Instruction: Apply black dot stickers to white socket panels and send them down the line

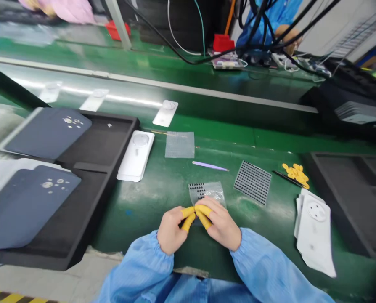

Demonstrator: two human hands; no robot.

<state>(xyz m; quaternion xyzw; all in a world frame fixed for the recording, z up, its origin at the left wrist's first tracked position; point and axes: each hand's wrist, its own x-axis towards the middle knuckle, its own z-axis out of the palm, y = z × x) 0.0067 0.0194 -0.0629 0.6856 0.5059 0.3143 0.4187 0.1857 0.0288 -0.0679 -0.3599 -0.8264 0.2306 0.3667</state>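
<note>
My left hand and my right hand meet fingertip to fingertip at the front middle of the bench. Yellow finger cots cover the pinched thumbs and forefingers. Whatever lies between the fingertips is too small to make out. Just beyond them, partly under my right hand, is a clear sheet with small black dots on its left part. A fuller sheet of black dots lies to the right. Behind the hands rest lilac tweezers and a translucent sheet.
White phone-shaped panels lie at left, others at right. A black tray holds dark blue panels; another tray stands right. Yellow finger cots sit by black tweezers. Cables hang at the back.
</note>
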